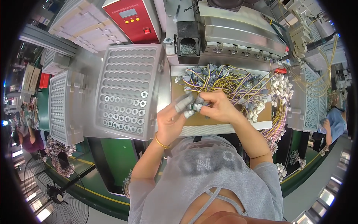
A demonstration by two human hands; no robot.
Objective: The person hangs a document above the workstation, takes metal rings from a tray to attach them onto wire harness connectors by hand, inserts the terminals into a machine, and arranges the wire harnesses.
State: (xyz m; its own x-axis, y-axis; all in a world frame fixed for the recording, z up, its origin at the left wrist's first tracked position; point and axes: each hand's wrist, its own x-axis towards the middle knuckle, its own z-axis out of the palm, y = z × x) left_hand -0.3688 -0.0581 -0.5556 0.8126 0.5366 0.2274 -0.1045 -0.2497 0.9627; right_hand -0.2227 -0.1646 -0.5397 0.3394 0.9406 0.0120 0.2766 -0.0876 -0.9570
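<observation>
My left hand (170, 118), with grey covers on its fingertips, is closed at the near left of a shallow cardboard box (223, 129). Opposite it, my right hand (220, 107) pinches with thumb and forefinger. Between them is a small grey round part with a white and green piece (195, 107); both hands' fingers grip it and hide much of it. Just beyond lies a heap of grey round parts with yellow and purple wires (223, 80). White connectors (256, 109) hang at the heap's right side.
A grey moulded tray (125, 80) stands left, its nearer rows holding metal ringed parts. Behind are a red control box (134, 22), a black open container (188, 48) and a metal machine (242, 31). Wire bundles (278, 119) drape over the right edge.
</observation>
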